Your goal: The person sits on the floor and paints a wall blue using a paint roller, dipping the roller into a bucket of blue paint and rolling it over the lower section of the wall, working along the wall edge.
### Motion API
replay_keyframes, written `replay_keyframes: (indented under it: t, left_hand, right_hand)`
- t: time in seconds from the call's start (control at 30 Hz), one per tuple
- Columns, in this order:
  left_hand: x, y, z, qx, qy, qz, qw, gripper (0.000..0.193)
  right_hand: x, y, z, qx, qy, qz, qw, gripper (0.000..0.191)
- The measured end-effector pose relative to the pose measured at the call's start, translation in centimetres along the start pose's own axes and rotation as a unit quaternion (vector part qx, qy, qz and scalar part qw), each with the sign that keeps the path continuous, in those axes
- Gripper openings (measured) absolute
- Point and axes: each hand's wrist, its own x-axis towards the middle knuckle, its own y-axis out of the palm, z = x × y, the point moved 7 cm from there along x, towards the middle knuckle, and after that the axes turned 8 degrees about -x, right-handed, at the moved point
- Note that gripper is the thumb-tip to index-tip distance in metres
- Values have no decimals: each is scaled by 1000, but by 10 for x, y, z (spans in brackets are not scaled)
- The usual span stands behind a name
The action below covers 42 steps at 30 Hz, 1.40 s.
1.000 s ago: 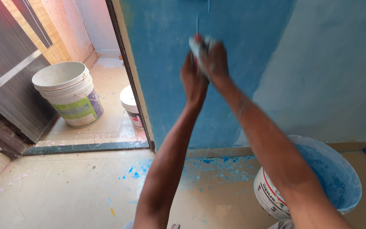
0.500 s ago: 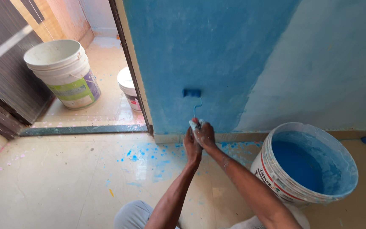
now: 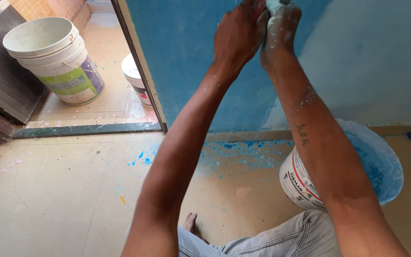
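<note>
both hands are reaching up at the top edge of the view, against the blue wall (image 3: 205,57). the left hand (image 3: 239,33) and the right hand (image 3: 279,31) are closing together around a pale handle (image 3: 274,5), mostly hidden and cut off by the frame. a bucket of blue paint (image 3: 381,166) is standing on the floor (image 3: 63,190) under the right arm. a white bucket (image 3: 53,57) is standing beyond the doorway.
</note>
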Motion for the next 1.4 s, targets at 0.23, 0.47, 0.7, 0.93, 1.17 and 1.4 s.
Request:
replay_keyframes:
  t: [0.23, 0.47, 0.7, 0.93, 1.17, 1.4]
  left_hand:
    - [-106, -30, 68, 24, -166, 139, 976, 44]
    - [-294, -115, 171, 70, -271, 94, 955, 50]
    - [-329, -151, 208, 184, -235, 144, 943, 47]
    - [-282, -8, 171, 178, -161, 256, 937, 22]
    - [-301, 28, 140, 227, -142, 206, 941, 26]
    - [-326, -138, 170, 307, -162, 88, 934, 45]
  right_hand:
    - [-93, 31, -67, 23, 172, -40, 984, 40]
    - [-271, 125, -206, 19, 277, 84, 957, 29]
    - [-317, 173, -235, 178, 378, 81, 905, 18]
    - [-256, 41, -235, 297, 330, -36, 895, 34]
    - [-254, -6, -247, 288, 343, 7, 894, 36]
    - [-322, 163, -245, 328, 391, 100, 854, 11]
